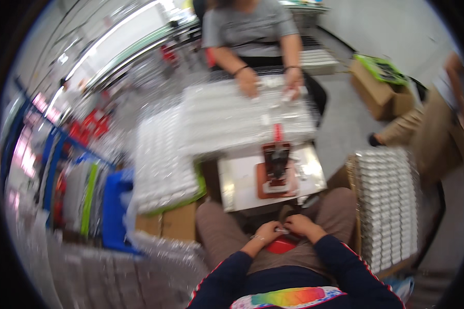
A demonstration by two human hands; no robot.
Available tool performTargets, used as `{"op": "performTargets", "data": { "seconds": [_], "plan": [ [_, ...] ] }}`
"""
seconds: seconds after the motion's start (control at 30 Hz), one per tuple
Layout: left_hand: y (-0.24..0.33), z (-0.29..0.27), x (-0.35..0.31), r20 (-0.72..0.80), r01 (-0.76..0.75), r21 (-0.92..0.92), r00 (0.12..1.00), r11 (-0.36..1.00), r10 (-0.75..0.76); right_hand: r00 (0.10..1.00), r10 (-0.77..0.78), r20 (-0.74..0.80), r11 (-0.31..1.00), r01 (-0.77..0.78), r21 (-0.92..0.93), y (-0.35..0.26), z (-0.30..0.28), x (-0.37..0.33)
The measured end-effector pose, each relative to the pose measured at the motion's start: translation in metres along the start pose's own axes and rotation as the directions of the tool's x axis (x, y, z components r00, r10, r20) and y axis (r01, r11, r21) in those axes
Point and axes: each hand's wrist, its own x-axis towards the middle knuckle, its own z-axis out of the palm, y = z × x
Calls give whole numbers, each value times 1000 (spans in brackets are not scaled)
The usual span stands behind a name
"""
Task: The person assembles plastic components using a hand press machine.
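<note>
Low over my lap, my left hand (267, 232) and my right hand (300, 225) come close together, fingers bent inward. Between the fingertips is a small whitish piece (281, 230), too blurred to name; the left fingers pinch it. Whatever the right fingers hold is hidden. Beneath the hands a red patch (281, 245) shows on my lap. Just ahead of them stands a small hand press (276, 164) with a red lever and a reddish-brown base, on a white board (239, 180).
White trays in clear plastic (216, 113) cover the table ahead, where another person's hands (268, 85) work. Stacked white pieces (386, 206) stand in a carton at my right. At left are a blue bin (117, 211) and a tray of white pieces (165, 159). Someone's leg (404, 126) is at far right.
</note>
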Motion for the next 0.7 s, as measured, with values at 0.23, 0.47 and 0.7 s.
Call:
{"op": "performTargets", "data": {
  "seconds": [0.23,0.47,0.7],
  "plan": [
    [-6,0,-8,-83,-1,14,997,1000,3,997,-45,-55,999,45,-9,-7,5,3],
    [7,-4,-4,-56,34,-14,998,999,-34,998,-56,39,967,44,252,3,7,6],
    [2,-3,-8,-90,-1,-25,996,1000,-1,993,-27,118,901,-27,433,4,12,10]
  ]
}}
